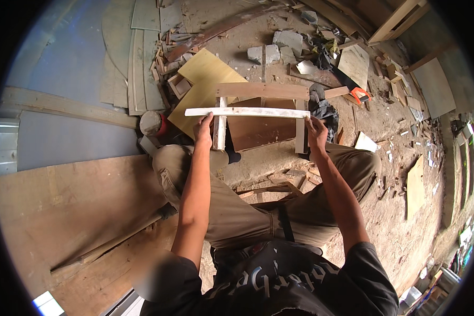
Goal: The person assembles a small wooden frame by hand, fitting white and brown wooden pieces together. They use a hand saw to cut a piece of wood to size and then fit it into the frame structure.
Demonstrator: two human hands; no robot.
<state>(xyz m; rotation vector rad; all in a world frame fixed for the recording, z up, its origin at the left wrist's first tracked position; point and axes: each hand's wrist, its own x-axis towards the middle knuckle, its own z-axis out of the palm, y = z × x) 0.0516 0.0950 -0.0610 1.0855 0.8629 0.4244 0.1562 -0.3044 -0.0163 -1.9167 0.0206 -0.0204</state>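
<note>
In front of me, a long white-painted wooden strip (247, 111) lies crosswise over a small wooden frame. My left hand (204, 131) pinches the strip a little in from its left end, with the thumb at the near edge. At the other end, my right hand (316, 132) has its fingers closed round the strip's corner. Behind the strip runs the frame's brown crosspiece (263, 90), joined to a whitish left post (220, 129) and a greyish right post (300, 138). Whether the strip rests on the posts or is held just above them, I cannot tell.
A handsaw with an orange handle (359, 96) lies beyond my right knee. Yellowish boards (205, 68) and a round tub (151, 122) are at the left. Concrete chunks (264, 53) and wood scraps litter the floor. A large plywood sheet (79, 205) stands beside my left leg.
</note>
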